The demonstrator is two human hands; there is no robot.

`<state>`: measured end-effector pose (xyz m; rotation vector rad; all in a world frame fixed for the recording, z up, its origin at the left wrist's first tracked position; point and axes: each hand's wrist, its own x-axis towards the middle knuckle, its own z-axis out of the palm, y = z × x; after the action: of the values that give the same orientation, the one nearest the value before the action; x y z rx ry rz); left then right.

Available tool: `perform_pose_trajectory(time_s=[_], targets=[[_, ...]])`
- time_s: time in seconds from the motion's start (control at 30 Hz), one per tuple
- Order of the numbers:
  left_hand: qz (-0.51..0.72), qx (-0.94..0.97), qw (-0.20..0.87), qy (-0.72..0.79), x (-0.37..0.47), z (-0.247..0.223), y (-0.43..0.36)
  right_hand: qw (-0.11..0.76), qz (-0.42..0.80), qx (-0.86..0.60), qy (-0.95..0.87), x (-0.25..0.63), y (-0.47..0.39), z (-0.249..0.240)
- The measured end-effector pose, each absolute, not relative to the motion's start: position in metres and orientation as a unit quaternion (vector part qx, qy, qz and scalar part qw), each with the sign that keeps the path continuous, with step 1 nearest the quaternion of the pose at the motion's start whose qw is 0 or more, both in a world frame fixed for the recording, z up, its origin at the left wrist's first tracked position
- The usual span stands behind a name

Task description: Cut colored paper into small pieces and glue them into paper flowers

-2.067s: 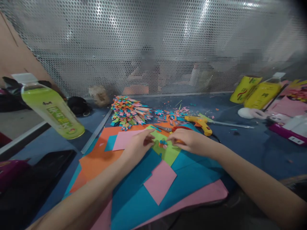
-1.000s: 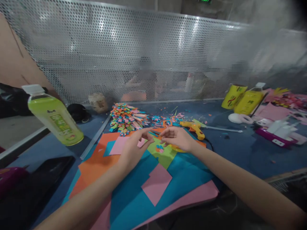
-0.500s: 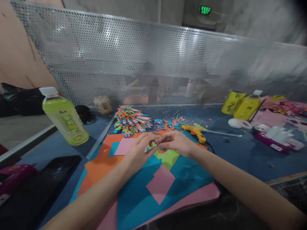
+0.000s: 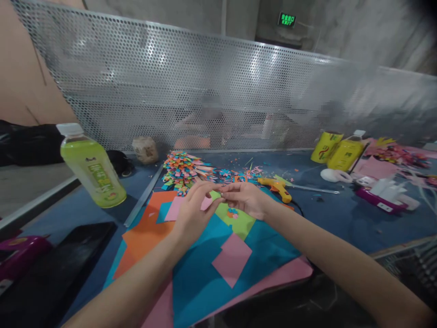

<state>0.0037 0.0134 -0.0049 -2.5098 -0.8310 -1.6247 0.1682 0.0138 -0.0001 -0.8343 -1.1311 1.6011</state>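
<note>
Small paper flower pieces [image 4: 232,213], blue, orange and pink, lie on a lime-green paper sheet [image 4: 241,222], just on the wearer's side of the meeting fingertips and nearer the right hand [image 4: 248,199] than the left hand [image 4: 195,206]. The cluster is roughly round, without a clear long axis. Both hands are narrowed to fingertip pinches; whether they grip a scrap cannot be told. Beneath lies smooth, matte blue paper [image 4: 201,278]. Beyond: a bristling cone of folded paper strips [image 4: 184,169], a yellow plastic glue gun [image 4: 280,187] and a perforated metal screen [image 4: 136,68].
</note>
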Motion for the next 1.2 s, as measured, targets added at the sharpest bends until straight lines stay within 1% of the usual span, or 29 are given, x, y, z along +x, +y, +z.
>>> perform_pose_trajectory(time_s=[0.2, 0.33, 0.4, 0.6, 0.7, 0.83, 0.93, 1.07, 1.13, 1.2], targets=[[-0.567, -0.766, -0.016, -0.302, -0.001, -0.005, 0.021, 0.558, 0.648, -0.317, -0.410, 0.151, 0.026, 0.006], [-0.566, -0.774, -0.091, -0.269, 0.001, -0.010, 0.023, 0.585, 0.636, -0.305, -0.401, 0.150, 0.032, 0.006], [-0.548, -0.791, -0.107, -0.252, 0.003, -0.013, 0.023, 0.590, 0.631, -0.307, -0.399, 0.152, 0.034, 0.005], [-0.461, -0.841, -0.059, -0.277, 0.004, -0.013, 0.022, 0.597, 0.613, -0.333, -0.397, 0.159, 0.039, -0.002], [-0.433, -0.851, -0.068, -0.289, 0.005, -0.014, 0.021, 0.595, 0.610, -0.346, -0.393, 0.162, 0.041, -0.004], [-0.438, -0.849, -0.096, -0.280, 0.008, -0.016, 0.019, 0.596, 0.607, -0.351, -0.391, 0.164, 0.040, -0.003], [-0.445, -0.853, -0.042, -0.270, 0.006, -0.013, 0.018, 0.599, 0.601, -0.349, -0.398, 0.165, 0.037, -0.001], [-0.516, -0.813, 0.051, -0.263, 0.001, -0.006, 0.020, 0.589, 0.606, -0.351, -0.403, 0.165, 0.035, 0.001], [-0.530, -0.796, 0.057, -0.287, -0.001, -0.005, 0.024, 0.578, 0.615, -0.350, -0.407, 0.165, 0.034, 0.001], [-0.515, -0.795, 0.027, -0.319, -0.002, -0.007, 0.028, 0.563, 0.626, -0.347, -0.413, 0.166, 0.032, 0.001]])
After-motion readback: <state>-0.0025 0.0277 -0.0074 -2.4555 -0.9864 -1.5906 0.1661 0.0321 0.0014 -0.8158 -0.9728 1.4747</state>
